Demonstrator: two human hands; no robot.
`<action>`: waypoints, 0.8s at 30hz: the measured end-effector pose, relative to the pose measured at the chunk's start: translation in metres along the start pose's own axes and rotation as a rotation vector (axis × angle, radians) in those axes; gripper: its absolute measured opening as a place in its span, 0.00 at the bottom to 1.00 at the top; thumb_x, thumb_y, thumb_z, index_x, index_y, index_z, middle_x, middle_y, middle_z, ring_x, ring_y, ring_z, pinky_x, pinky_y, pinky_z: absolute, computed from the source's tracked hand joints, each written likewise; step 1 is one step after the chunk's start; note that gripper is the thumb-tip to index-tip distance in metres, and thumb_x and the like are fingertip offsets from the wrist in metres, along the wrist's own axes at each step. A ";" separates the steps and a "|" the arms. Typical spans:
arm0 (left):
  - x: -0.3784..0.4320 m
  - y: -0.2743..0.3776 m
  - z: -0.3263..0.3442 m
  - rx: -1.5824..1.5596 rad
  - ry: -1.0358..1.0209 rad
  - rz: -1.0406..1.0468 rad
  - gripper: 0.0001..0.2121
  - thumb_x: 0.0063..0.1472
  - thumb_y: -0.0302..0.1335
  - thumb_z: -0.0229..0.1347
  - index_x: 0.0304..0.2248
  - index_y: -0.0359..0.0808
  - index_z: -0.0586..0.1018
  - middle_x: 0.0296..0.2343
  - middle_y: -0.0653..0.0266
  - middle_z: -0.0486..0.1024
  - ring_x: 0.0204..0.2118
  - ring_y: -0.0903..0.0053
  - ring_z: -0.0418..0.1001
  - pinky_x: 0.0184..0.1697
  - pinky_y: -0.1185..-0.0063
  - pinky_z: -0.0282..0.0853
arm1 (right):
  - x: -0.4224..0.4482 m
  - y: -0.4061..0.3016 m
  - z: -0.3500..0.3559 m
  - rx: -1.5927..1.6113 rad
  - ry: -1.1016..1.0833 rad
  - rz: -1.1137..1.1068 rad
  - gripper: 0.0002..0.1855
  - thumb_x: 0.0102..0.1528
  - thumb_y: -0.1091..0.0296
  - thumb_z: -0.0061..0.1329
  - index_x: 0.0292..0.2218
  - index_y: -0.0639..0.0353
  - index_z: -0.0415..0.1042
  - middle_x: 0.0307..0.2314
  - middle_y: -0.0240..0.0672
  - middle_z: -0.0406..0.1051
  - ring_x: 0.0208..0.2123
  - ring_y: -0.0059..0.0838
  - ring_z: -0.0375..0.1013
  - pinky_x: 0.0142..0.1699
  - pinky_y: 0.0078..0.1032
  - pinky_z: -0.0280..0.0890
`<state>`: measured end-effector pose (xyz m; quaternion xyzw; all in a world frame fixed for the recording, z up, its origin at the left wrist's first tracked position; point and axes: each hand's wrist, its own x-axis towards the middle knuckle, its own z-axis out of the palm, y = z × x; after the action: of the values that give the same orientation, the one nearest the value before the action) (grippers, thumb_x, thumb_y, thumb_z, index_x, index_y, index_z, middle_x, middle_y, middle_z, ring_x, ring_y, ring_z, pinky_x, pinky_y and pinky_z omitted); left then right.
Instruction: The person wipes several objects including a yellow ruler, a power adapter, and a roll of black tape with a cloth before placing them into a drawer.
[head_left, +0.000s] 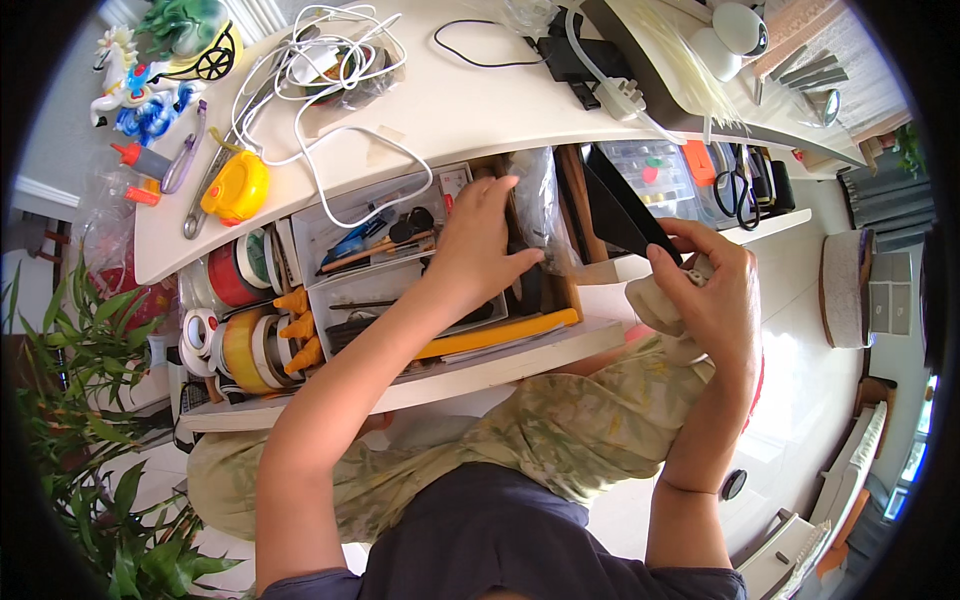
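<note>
My left hand (480, 244) hovers over the pulled-out left drawer (480, 381), thumb and fingers spread with nothing between them. Close to its fingertips, a clear plastic bag (536, 199) lies at the drawer's right side. In my right hand (709, 292) is a thin-walled black tray or box (626, 206), tilted over the second drawer (607, 270) and pinched at its near end. A beige cloth (656, 304) hangs beneath that palm; whether the fingers hold it too I cannot tell. White divider boxes (307, 244) in the left drawer carry pens and small tools.
Tape rolls (247, 349) and orange nozzle caps (300, 330) fill the left drawer's end. Black-handled scissors (739, 191) stick up at the right drawer. White cable (360, 135) droops over the desk edge beside a yellow tape measure (238, 186). A plant (97, 420) stands at left.
</note>
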<state>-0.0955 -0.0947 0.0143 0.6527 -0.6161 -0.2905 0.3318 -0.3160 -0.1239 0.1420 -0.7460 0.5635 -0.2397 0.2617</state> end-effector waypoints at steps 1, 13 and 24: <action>0.005 0.000 0.008 0.169 0.045 0.095 0.41 0.46 0.36 0.67 0.57 0.38 0.59 0.55 0.41 0.56 0.60 0.54 0.54 0.60 0.66 0.55 | 0.000 -0.004 -0.002 -0.016 -0.043 0.049 0.16 0.48 0.64 0.56 0.38 0.62 0.77 0.24 0.40 0.76 0.22 0.25 0.73 0.32 0.23 0.67; 0.036 0.015 0.030 0.348 -0.112 -0.111 0.65 0.31 0.37 0.73 0.63 0.37 0.38 0.60 0.39 0.44 0.61 0.47 0.51 0.59 0.58 0.57 | 0.000 0.008 0.001 -0.081 -0.098 0.007 0.13 0.50 0.62 0.51 0.32 0.62 0.79 0.21 0.45 0.74 0.22 0.39 0.75 0.33 0.27 0.68; 0.030 -0.004 0.038 0.168 0.103 0.001 0.46 0.42 0.30 0.64 0.59 0.35 0.54 0.52 0.48 0.61 0.53 0.56 0.65 0.51 0.68 0.68 | 0.011 0.001 0.019 -0.243 -0.312 -0.135 0.16 0.53 0.56 0.50 0.27 0.62 0.78 0.20 0.45 0.72 0.25 0.46 0.71 0.34 0.37 0.65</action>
<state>-0.1202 -0.1274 -0.0112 0.6921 -0.6206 -0.2036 0.3073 -0.3019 -0.1331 0.1276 -0.8361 0.4898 -0.0687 0.2374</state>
